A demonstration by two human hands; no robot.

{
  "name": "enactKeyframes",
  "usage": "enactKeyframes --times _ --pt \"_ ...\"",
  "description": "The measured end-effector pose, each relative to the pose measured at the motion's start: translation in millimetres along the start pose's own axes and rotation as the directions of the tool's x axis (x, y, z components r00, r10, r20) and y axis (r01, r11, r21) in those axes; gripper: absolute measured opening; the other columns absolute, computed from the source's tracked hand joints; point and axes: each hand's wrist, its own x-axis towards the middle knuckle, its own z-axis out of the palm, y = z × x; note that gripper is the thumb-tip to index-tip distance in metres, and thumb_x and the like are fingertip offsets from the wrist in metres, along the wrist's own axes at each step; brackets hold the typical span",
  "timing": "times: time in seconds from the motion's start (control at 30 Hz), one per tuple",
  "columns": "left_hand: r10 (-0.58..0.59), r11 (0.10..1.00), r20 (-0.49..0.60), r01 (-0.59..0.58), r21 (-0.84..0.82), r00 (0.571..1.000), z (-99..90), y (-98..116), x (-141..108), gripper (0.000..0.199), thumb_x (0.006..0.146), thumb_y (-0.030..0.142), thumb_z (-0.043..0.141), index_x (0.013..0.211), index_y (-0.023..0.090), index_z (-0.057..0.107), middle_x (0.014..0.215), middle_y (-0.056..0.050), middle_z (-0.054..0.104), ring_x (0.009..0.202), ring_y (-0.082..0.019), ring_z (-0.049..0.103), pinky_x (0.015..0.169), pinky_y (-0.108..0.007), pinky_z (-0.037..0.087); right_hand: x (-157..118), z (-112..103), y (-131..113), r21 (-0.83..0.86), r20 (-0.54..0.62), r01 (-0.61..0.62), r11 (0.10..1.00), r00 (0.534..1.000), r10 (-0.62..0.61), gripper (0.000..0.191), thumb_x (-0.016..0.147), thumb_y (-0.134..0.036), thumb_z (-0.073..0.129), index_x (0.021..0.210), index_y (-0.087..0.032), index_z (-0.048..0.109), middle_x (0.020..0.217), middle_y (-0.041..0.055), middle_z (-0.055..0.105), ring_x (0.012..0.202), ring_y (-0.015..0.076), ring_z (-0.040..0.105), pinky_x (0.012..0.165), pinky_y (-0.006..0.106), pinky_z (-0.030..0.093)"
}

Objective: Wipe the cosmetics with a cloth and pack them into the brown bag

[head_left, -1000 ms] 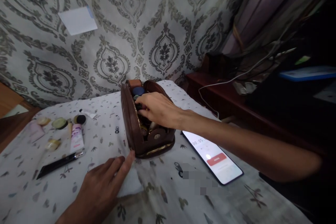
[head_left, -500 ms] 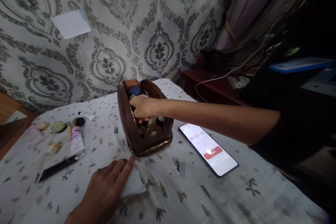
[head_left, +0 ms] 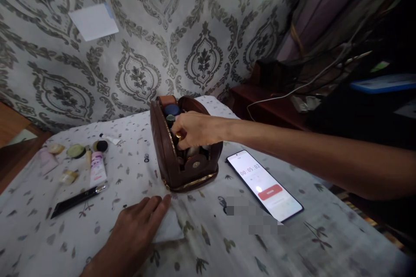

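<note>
An unzipped brown toiletry bag (head_left: 167,158) stands on the cloth, packed with small items; a blue round lid (head_left: 171,110) and a grey-green lid (head_left: 170,118) show at its far end. My right hand (head_left: 195,127) reaches into the bag's opening, thumb and fingers curled together. A bit of gold shows between them, but what it belongs to is hidden. In front of the bag, my left hand (head_left: 138,220) lies palm down with its fingers stretched out, partly over a white folded sheet (head_left: 170,227).
At left lie a black tube (head_left: 78,200), a white-and-purple tube (head_left: 98,169), a green-lidded jar (head_left: 76,151), a dark-lidded jar (head_left: 100,145) and a pink tube (head_left: 47,160). A phone (head_left: 266,186) showing a timer lies right of the bag, below my right forearm. Patterned wall behind.
My right hand has lifted slightly inside the bag's opening, and gold now shows at its fingers. My left hand stays flat on the cloth. The view has shifted slightly.
</note>
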Motion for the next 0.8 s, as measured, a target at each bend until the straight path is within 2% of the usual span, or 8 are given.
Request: enactKeyframes --times 0.13,0.23,0.5,0.67,0.8 --pt "0.024 1.000 -0.010 -0.024 0.004 1.000 1.9 0 1 0.083 0.060 -0.002 0.040 0.140 0.019 0.042 0.111 -0.011 0.070 0.093 -0.022 0.069 0.071 -0.028 0.056 -7 -2 -2 -0.036 0.048 0.016 0.999 0.999 -0.014 0.003 0.073 -0.016 0.070 0.075 -0.016 0.072 0.074 -0.0006 0.064 0.066 0.0114 0.054 0.057 0.024 0.034" --pt "0.024 1.000 -0.019 -0.024 -0.008 1.000 1.5 1 2 0.085 0.055 -0.003 0.041 0.137 0.018 0.044 0.109 -0.011 0.070 0.092 -0.023 0.069 0.070 -0.029 0.057 -9 -3 -3 -0.055 0.057 0.022 0.998 0.998 -0.019 0.006 0.074 -0.016 0.070 0.079 -0.016 0.073 0.078 -0.0001 0.066 0.067 0.0115 0.055 0.057 0.024 0.034" --pt "0.008 0.999 0.074 -0.005 -0.048 0.997 1.9 0 0 0.084 0.055 -0.003 0.043 0.136 0.019 0.046 0.113 -0.010 0.069 0.095 -0.024 0.068 0.072 -0.031 0.057 -13 -8 -5 -0.060 0.076 0.064 0.996 0.995 -0.059 0.015 0.076 -0.018 0.072 0.089 -0.016 0.076 0.075 0.0003 0.068 0.070 0.0138 0.058 0.063 0.024 0.037" --pt "-0.042 0.993 0.168 0.059 -0.101 0.985 -0.4 -1 3 0.072 0.069 0.000 0.050 0.137 0.022 0.045 0.114 -0.010 0.067 0.096 -0.024 0.068 0.072 -0.032 0.057 -17 -8 -2 -0.014 0.035 0.110 0.994 0.993 -0.110 0.014 0.076 -0.018 0.070 0.089 -0.016 0.076 0.075 -0.0009 0.067 0.070 0.0130 0.057 0.063 0.024 0.037" --pt "-0.043 0.984 0.210 0.077 -0.158 0.977 -14.5 -2 12 0.049 0.085 0.019 0.057 0.133 0.020 0.047 0.112 -0.012 0.067 0.095 -0.026 0.068 0.072 -0.035 0.057 -19 3 7 0.018 -0.030 0.128 0.992 0.991 -0.127 0.006 0.077 -0.021 0.068 0.078 -0.016 0.072 0.072 -0.0011 0.065 0.066 0.0125 0.055 0.062 0.026 0.037"
